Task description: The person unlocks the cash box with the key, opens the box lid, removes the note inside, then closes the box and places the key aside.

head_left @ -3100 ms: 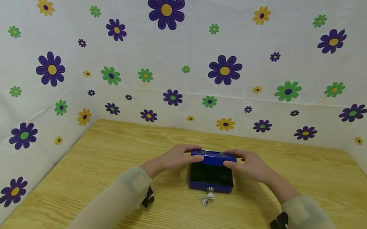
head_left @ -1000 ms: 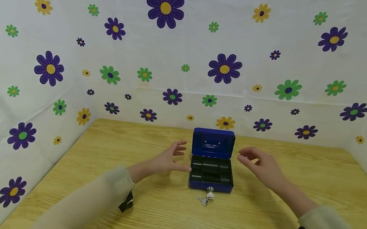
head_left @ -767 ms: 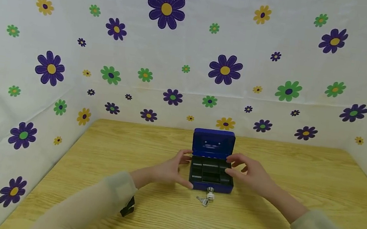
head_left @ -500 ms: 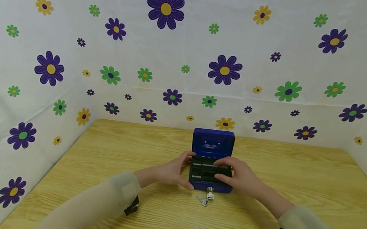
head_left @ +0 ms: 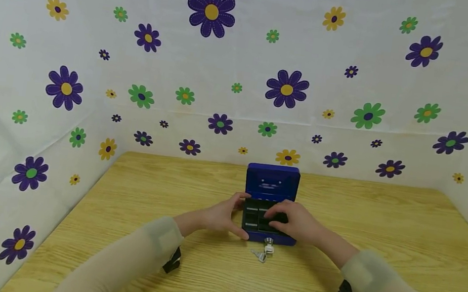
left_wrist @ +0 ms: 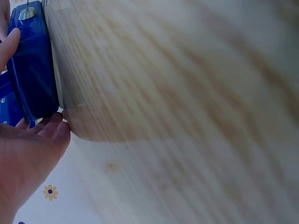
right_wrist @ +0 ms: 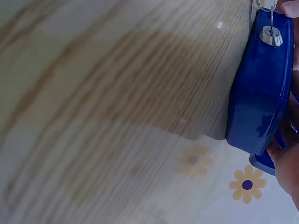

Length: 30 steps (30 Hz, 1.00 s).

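A blue cash box (head_left: 248, 236) sits with its lid (head_left: 272, 179) raised and a black compartment tray (head_left: 251, 222) inside. My left hand (head_left: 222, 217) grips the left side, thumb at the front corner and fingers at the back. In the left wrist view, those fingertips bend round the box's (left_wrist: 35, 70) edge. My right hand (head_left: 298, 223) reaches over the right side, thumb and fingers bent into the tray's middle; I cannot tell whether they pinch its divider. The right wrist view shows the box's front and side, and a key in the lock (right_wrist: 271, 35).
A second key (head_left: 262, 257) hangs from the one in the lock and rests on the wooden table (head_left: 196, 285) before the box. A white cloth (head_left: 246, 58) with printed flowers stands behind and at both sides.
The lid has been swung up and back, and both hands have left it. My left hand has come to the box's left side; my right hand has moved left and in over the tray.
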Each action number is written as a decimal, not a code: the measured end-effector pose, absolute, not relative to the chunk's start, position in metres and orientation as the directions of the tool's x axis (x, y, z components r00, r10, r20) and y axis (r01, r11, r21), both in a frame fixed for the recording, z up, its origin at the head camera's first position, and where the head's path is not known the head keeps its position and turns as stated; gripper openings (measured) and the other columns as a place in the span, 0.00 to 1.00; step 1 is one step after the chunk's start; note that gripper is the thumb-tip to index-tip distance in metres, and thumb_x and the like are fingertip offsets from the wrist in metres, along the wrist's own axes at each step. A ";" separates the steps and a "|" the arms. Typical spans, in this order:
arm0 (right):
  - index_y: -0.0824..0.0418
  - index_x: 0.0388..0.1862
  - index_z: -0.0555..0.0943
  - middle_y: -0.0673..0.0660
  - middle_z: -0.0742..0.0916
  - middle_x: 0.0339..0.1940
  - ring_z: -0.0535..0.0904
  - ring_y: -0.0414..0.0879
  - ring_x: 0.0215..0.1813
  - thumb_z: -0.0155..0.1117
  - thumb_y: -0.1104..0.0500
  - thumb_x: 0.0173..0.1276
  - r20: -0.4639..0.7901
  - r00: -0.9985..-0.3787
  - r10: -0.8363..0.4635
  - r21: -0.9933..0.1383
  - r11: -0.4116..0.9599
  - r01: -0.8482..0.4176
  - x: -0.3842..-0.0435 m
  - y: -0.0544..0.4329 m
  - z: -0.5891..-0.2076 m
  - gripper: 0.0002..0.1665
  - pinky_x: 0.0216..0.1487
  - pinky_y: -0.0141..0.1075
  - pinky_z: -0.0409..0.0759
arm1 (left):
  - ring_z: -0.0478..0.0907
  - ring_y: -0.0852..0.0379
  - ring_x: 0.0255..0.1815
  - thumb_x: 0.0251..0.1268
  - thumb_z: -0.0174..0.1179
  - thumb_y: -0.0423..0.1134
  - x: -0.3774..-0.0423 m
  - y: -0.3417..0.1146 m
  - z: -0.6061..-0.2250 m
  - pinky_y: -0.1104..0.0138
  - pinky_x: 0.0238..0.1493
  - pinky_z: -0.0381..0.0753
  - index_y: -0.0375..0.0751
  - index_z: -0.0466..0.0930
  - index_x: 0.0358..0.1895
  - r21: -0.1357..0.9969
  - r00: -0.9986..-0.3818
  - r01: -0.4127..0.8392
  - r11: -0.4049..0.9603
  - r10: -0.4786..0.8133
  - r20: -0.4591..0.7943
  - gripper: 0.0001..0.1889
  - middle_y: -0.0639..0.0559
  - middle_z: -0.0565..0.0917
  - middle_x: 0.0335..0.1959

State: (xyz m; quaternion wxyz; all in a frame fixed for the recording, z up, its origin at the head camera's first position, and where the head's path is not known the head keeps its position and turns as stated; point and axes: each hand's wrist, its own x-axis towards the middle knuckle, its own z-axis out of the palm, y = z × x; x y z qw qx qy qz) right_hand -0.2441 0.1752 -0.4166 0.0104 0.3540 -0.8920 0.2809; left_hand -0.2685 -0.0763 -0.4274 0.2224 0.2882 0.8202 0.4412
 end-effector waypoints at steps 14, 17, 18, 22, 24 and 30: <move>0.61 0.42 0.84 0.52 0.86 0.40 0.82 0.49 0.45 0.66 0.70 0.64 0.234 -0.734 -0.638 -0.517 0.558 -0.650 -0.246 0.170 -0.415 0.09 0.46 0.42 0.81 | 0.60 0.46 0.71 0.52 0.74 0.33 -0.270 -0.076 -0.426 0.54 0.72 0.53 0.41 0.46 0.74 0.850 -0.733 0.278 0.447 0.671 -0.113 0.51 0.38 0.61 0.71; 0.61 0.41 0.84 0.52 0.86 0.40 0.82 0.48 0.45 0.66 0.70 0.63 0.237 -0.737 -0.633 -0.520 0.558 -0.647 -0.246 0.169 -0.416 0.09 0.47 0.43 0.81 | 0.60 0.45 0.71 0.52 0.73 0.32 -0.270 -0.076 -0.425 0.53 0.72 0.53 0.40 0.46 0.73 0.852 -0.729 0.278 0.443 0.675 -0.113 0.51 0.37 0.61 0.71; 0.61 0.41 0.84 0.52 0.86 0.40 0.82 0.48 0.45 0.66 0.70 0.63 0.235 -0.740 -0.630 -0.522 0.560 -0.643 -0.245 0.169 -0.416 0.09 0.47 0.43 0.81 | 0.60 0.45 0.71 0.52 0.73 0.32 -0.270 -0.076 -0.426 0.53 0.72 0.53 0.40 0.46 0.73 0.853 -0.728 0.277 0.441 0.677 -0.113 0.51 0.37 0.61 0.71; 0.61 0.42 0.84 0.51 0.86 0.40 0.82 0.47 0.45 0.66 0.70 0.63 0.219 -0.748 -0.626 -0.531 0.567 -0.630 -0.243 0.169 -0.415 0.10 0.47 0.41 0.80 | 0.60 0.45 0.71 0.52 0.74 0.32 -0.271 -0.076 -0.429 0.54 0.72 0.53 0.40 0.46 0.73 0.857 -0.725 0.274 0.437 0.679 -0.115 0.51 0.38 0.62 0.71; 0.60 0.42 0.84 0.51 0.86 0.40 0.81 0.46 0.44 0.66 0.70 0.63 0.214 -0.747 -0.630 -0.532 0.566 -0.630 -0.242 0.169 -0.414 0.10 0.45 0.40 0.80 | 0.60 0.46 0.71 0.52 0.74 0.32 -0.272 -0.076 -0.430 0.54 0.72 0.53 0.40 0.46 0.73 0.857 -0.724 0.273 0.437 0.680 -0.116 0.51 0.38 0.62 0.71; 0.59 0.41 0.84 0.50 0.86 0.40 0.81 0.46 0.44 0.66 0.70 0.63 0.233 -0.732 -0.641 -0.536 0.543 -0.646 -0.240 0.172 -0.404 0.10 0.43 0.40 0.80 | 0.60 0.45 0.71 0.52 0.73 0.31 -0.271 -0.076 -0.430 0.52 0.71 0.53 0.40 0.45 0.73 0.870 -0.716 0.259 0.420 0.688 -0.119 0.51 0.39 0.61 0.71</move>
